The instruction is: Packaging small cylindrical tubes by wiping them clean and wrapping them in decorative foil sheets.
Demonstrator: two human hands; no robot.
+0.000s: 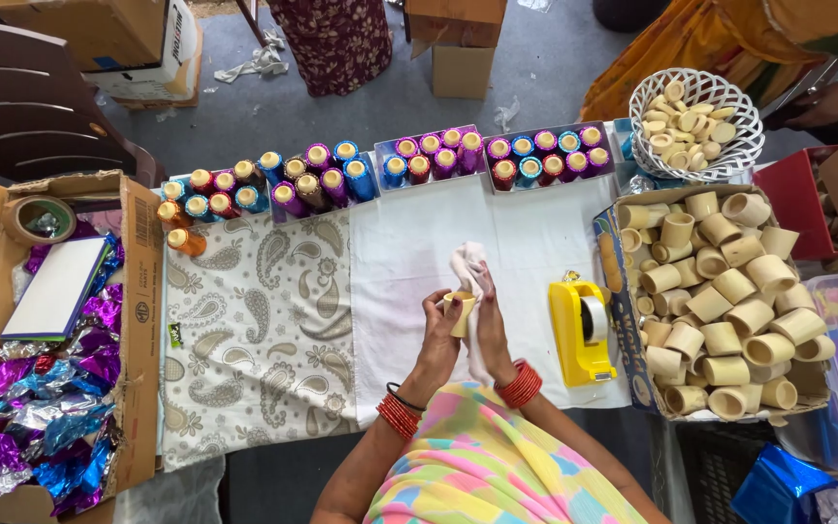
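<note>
Filling the cardboard box (623,254) at the right are beige tubes; round discs are heaped in the white basket (751,138); shiny foil wrappers are held in the left carton (143,291); over the desk (535,243), a small beige tube (459,312) is gripped by left hand (437,335) fingers, while a white cloth (468,264) is pressed against it by closed right hand (493,330) fingers.
</note>
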